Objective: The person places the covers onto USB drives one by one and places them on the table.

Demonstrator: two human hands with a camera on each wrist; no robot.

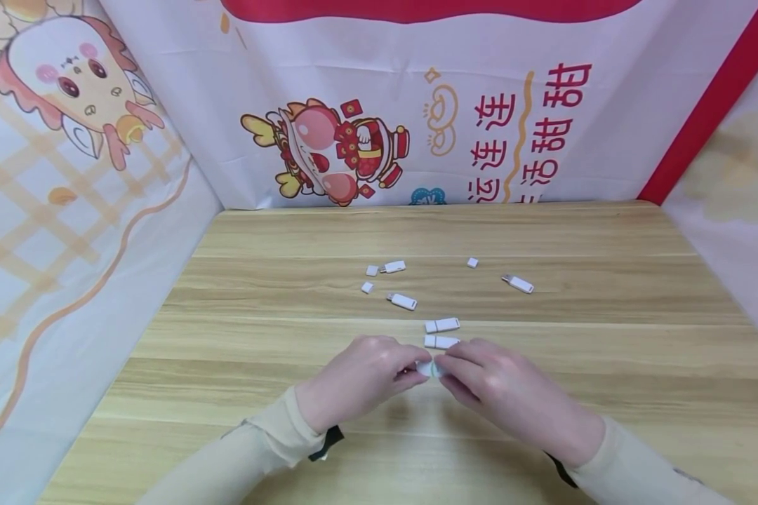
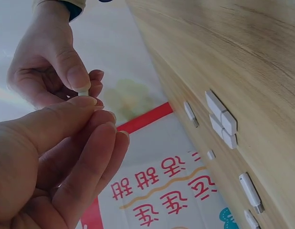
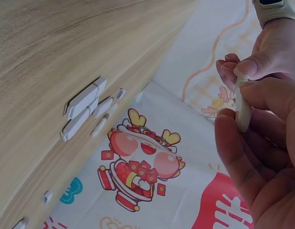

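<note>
A white USB drive was held above the tabletop, well short of its far edge. One end was pinched by the left hand, the other end by the right hand. Two capped drives were positioned side by side just beyond the hands. Three uncapped drives and three loose caps were distributed nearer the far edge, one drive offset toward the right edge.
</note>
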